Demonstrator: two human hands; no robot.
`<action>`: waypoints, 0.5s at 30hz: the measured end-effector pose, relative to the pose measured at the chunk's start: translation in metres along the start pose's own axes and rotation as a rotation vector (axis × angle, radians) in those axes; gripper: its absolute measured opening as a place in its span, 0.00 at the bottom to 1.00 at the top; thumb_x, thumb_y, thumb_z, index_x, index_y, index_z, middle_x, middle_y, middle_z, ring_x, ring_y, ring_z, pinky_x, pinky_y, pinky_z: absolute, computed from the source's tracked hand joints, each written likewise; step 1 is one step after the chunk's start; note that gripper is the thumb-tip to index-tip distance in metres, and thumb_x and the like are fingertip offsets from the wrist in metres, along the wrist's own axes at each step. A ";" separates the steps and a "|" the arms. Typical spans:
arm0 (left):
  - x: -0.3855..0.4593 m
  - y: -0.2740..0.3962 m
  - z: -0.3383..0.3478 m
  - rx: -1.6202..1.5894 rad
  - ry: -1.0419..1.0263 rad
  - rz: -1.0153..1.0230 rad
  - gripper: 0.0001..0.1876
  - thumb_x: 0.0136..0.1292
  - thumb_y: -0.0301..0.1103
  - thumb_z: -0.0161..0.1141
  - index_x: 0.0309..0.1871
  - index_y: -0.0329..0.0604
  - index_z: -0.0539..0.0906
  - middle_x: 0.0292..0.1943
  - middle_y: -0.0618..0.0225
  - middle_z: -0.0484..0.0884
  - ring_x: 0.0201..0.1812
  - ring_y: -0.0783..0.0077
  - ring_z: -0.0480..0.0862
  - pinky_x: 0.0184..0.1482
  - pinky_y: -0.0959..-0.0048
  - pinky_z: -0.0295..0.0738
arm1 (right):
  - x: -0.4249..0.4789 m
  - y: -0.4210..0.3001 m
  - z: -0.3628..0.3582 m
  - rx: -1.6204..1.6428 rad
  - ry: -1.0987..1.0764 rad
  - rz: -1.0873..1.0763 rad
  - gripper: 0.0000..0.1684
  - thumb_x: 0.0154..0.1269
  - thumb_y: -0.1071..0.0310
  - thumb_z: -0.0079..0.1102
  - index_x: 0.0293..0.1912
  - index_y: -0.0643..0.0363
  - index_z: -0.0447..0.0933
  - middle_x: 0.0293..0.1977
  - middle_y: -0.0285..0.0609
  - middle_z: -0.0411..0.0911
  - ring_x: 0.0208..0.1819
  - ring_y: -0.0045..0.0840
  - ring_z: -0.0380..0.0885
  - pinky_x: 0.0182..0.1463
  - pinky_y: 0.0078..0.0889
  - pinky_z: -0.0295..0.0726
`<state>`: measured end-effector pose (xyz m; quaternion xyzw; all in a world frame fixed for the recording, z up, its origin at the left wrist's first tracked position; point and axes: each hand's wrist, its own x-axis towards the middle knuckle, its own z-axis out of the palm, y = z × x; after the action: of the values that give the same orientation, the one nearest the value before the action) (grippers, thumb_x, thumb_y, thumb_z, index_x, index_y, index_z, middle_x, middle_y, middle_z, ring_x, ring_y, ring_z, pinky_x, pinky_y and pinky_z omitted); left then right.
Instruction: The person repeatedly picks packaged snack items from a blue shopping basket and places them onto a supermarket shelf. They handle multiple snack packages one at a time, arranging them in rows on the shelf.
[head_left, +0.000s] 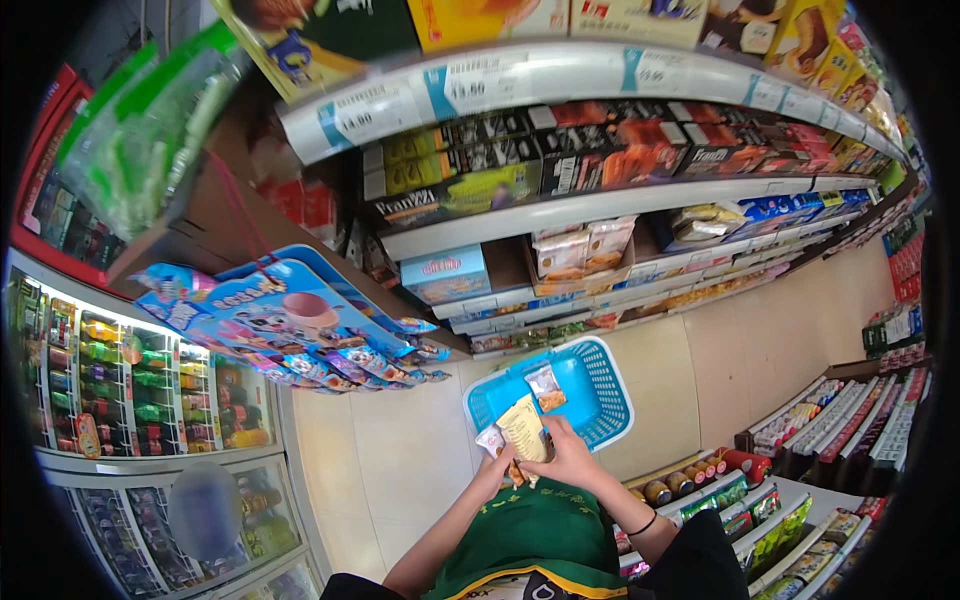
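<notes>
My left hand (493, 474) grips a small white and brown snack packet (490, 439) from the left side. A pale yellow packet (521, 427) with printing on it stands against that packet. My right hand (568, 456) holds the yellow packet along its right edge, the thumb towards its lower end. Both hands are close together in front of the green apron (532, 525). Beyond them is a blue plastic shopping basket (616, 375) with a white rim and slotted walls. Inside it lies another white and orange-brown snack packet (545, 388). My fingers partly hide the held packets.
Shelves of boxed biscuits (607, 161) rise ahead of me. A blue hanging display card (285, 300) with snack bags juts from the shelf end. Left stands a glass-door drinks refrigerator (142, 375). Low racks of packaged goods (720, 502) are at my right, over a tiled floor (405, 450).
</notes>
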<state>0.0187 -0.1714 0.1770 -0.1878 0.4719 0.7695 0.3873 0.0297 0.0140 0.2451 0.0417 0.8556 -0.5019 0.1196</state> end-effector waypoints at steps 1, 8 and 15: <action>-0.006 0.009 0.007 -0.014 0.009 0.032 0.28 0.72 0.36 0.52 0.70 0.39 0.56 0.62 0.64 0.70 0.60 0.70 0.73 0.59 0.69 0.72 | 0.000 -0.003 -0.007 0.052 0.007 -0.028 0.51 0.49 0.51 0.73 0.66 0.65 0.60 0.50 0.55 0.69 0.48 0.44 0.75 0.53 0.37 0.77; -0.055 0.069 0.035 0.168 -0.098 0.226 0.28 0.68 0.32 0.55 0.69 0.36 0.60 0.63 0.61 0.70 0.63 0.66 0.71 0.65 0.66 0.65 | -0.012 -0.006 -0.039 0.886 -0.197 -0.024 0.33 0.66 0.63 0.52 0.67 0.63 0.60 0.55 0.43 0.71 0.57 0.26 0.70 0.63 0.31 0.67; -0.060 0.084 0.065 0.223 -0.072 0.330 0.27 0.64 0.26 0.57 0.67 0.35 0.63 0.61 0.61 0.73 0.61 0.67 0.73 0.63 0.68 0.68 | -0.018 -0.035 -0.067 0.820 0.056 -0.028 0.27 0.64 0.68 0.62 0.60 0.64 0.66 0.53 0.41 0.74 0.53 0.21 0.74 0.57 0.27 0.74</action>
<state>-0.0039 -0.1616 0.2963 -0.0362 0.5645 0.7717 0.2908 0.0299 0.0556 0.3103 0.0878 0.5883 -0.8014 0.0630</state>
